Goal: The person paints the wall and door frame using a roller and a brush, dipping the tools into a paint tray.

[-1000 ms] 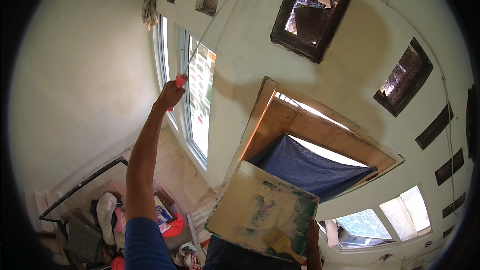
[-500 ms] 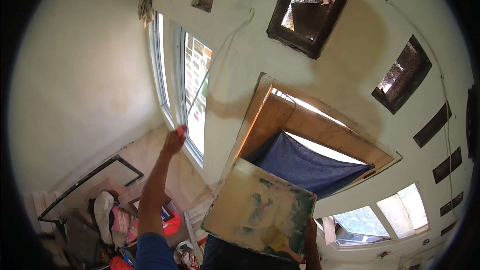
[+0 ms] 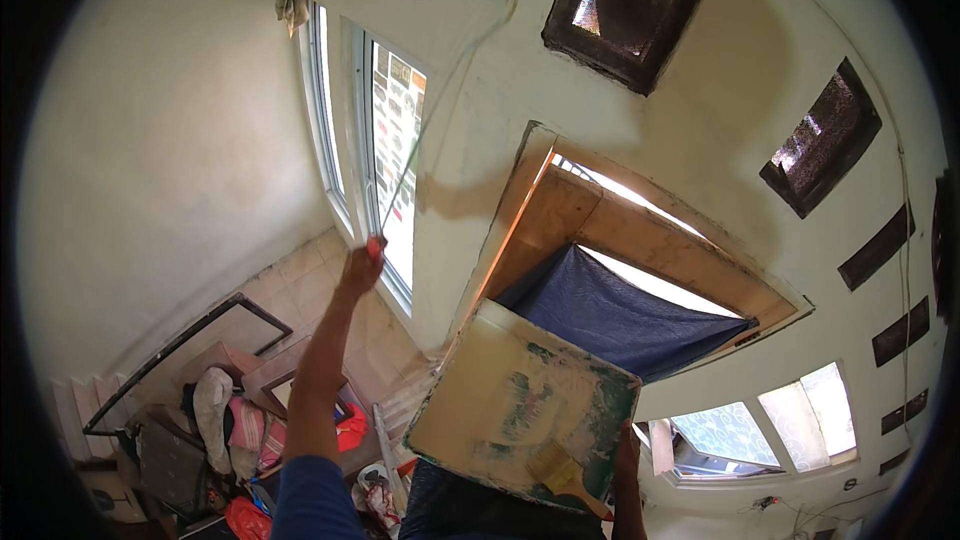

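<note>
My left hand (image 3: 364,264), its arm stretched out ahead, is closed round the red handle of a long-handled paint roller (image 3: 430,118). Its thin rod slants up past the window, and the small pale head at its bent end lies against the cream wall; fine detail there is too small to tell. My right hand (image 3: 627,455) grips the right edge of a flat rectangular paint-stained board (image 3: 470,390), cream with green smears, held tilted before me. A paintbrush (image 3: 553,468) lies on the board near that hand. The right fingers are partly hidden.
Ahead is a tall white-framed window (image 3: 395,140). A doorway with a wooden frame has a dark blue sheet (image 3: 620,310) hanging in it. Dark-edged wall openings (image 3: 635,15) run along the top and right. Below left are a black rail (image 3: 170,355) and piled cloths and bags (image 3: 245,430).
The view has tilted slightly downward. My left hand sits a little lower against the window, while the roller's head stays at about the same spot on the wall. Both holds are unchanged.
</note>
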{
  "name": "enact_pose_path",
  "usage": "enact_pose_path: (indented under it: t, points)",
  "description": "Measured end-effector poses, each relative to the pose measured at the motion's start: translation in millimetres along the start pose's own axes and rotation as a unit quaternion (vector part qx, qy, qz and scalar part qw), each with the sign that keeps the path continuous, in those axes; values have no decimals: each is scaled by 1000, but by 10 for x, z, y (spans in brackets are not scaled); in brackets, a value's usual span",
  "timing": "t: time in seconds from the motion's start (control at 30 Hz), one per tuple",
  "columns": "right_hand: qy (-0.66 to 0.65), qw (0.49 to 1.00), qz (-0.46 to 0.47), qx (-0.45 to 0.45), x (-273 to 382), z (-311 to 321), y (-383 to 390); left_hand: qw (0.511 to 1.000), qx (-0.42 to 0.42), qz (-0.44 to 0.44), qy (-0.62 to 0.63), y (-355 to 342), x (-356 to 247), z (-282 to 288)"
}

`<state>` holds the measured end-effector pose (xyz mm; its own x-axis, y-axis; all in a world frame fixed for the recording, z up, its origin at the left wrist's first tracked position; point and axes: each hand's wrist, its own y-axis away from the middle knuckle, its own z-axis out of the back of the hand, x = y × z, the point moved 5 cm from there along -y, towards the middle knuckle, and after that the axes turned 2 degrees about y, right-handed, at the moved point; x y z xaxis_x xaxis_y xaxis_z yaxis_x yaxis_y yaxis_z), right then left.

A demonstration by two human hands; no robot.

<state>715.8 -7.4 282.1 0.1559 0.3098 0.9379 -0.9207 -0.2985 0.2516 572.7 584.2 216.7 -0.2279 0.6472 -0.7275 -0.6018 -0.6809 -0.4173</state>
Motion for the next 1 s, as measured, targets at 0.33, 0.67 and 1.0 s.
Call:
enact_pose_path:
  t: [0.33, 0.67, 1.0]
  points:
    - [40, 999, 3, -10, -44, 33, -16, 993, 25, 116, 21, 1681, 391, -416]
    - [-42, 999, -8, 7, -141, 19, -24, 992, -85, 88, -13, 2019, -114, -256]
    - [31, 999, -1, -12, -25, 30, 48, 991, -39, 109, 65, 1606, -207, -293]
